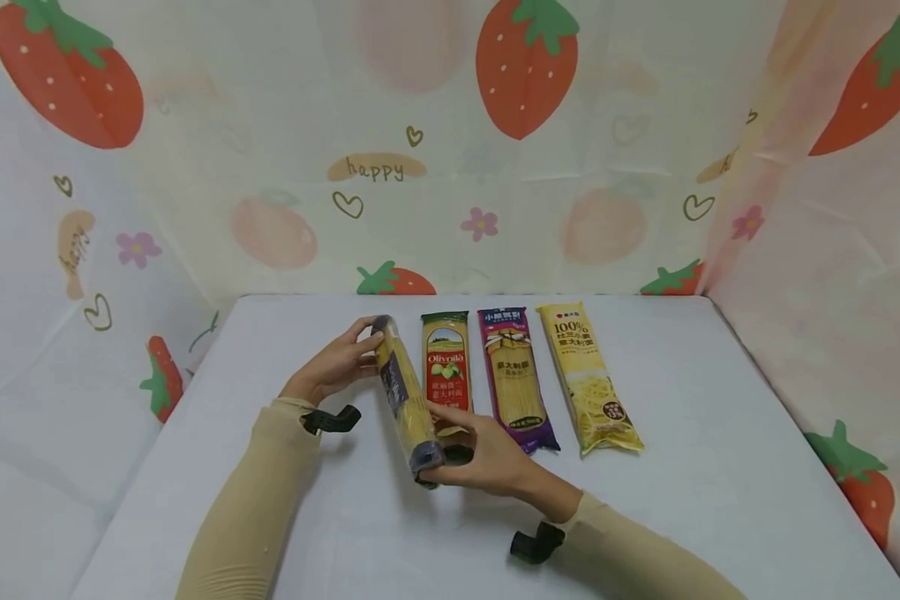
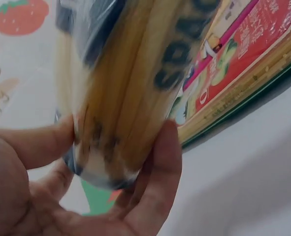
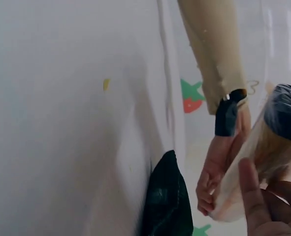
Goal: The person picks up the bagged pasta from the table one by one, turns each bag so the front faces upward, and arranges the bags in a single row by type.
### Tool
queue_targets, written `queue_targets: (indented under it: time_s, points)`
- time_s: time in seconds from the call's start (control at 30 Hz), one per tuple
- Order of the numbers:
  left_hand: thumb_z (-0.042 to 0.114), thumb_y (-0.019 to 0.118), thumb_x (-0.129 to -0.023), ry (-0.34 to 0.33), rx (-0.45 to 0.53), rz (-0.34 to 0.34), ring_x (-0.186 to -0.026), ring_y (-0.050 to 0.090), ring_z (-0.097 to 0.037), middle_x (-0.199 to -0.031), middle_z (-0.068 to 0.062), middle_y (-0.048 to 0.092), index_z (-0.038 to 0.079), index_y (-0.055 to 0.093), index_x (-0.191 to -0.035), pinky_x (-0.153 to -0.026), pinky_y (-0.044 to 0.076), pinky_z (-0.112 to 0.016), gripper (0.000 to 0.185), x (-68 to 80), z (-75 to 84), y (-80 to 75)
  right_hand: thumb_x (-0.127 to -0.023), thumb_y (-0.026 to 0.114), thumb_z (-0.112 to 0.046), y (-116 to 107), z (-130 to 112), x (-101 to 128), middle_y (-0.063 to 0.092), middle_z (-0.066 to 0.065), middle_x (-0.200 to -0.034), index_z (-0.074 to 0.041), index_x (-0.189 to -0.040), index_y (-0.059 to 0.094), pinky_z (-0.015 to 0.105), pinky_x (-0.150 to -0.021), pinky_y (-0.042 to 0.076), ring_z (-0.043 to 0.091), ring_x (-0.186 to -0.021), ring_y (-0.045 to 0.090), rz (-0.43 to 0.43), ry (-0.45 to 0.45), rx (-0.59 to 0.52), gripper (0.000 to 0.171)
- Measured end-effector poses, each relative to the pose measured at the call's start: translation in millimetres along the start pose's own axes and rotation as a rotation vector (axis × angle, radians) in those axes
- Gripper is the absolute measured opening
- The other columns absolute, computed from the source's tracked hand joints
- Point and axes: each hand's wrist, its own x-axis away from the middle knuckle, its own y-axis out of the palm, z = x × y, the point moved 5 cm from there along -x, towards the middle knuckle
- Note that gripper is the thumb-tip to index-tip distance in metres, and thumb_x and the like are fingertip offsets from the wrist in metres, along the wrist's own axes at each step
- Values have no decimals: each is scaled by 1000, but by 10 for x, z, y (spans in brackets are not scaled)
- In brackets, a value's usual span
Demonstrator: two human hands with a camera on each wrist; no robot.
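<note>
Spaghetti pack [image 1: 407, 392] held off bench [image 1: 720, 467], long axis near-far. Left hand [image 1: 335, 364] gripped far end; right hand [image 1: 487, 457] gripped near end. Three packs lay right.

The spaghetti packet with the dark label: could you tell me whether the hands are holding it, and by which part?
Yes: the left hand grips the spaghetti packet at its far end, the right hand its near end.

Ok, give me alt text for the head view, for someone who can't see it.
Two hands hold a clear spaghetti packet by its ends above a white table: the left hand at the far end, the right hand at the near end. Three more pasta packets lie side by side to its right: a red Olivoilà packet, a purple packet and a yellow packet.
</note>
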Motion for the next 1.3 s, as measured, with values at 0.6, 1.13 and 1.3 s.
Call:
queue_targets:
  time_s: [0.6,1.13,1.3]
  points:
    - [18,49,-116,4,8,169,-129,58,-25,-162,-22,44,7,35,-168,-115,47,-39,54,9,76,-50,-94,78,0,-28,101,10,28,18,-174,-19,-174,15,41,-101,60,45,-149,47,-2,21,-174,104]
    - [24,69,-108,-60,-101,42,-111,74,-28,-148,-30,55,28,26,-172,-96,62,-42,77,95,128,-76,-94,82,0,148,80,-86,30,17,-174,-11,-173,20,34,-106,56,39,-151,46,-14,74,-223,101]
    - [20,71,-106,-19,-112,97,-101,75,-22,-140,-30,60,24,25,-172,-91,62,-36,80,97,180,-96,-91,89,-9,172,91,-150,43,12,-165,-14,-171,29,29,-98,60,31,-132,62,44,136,-47,100]
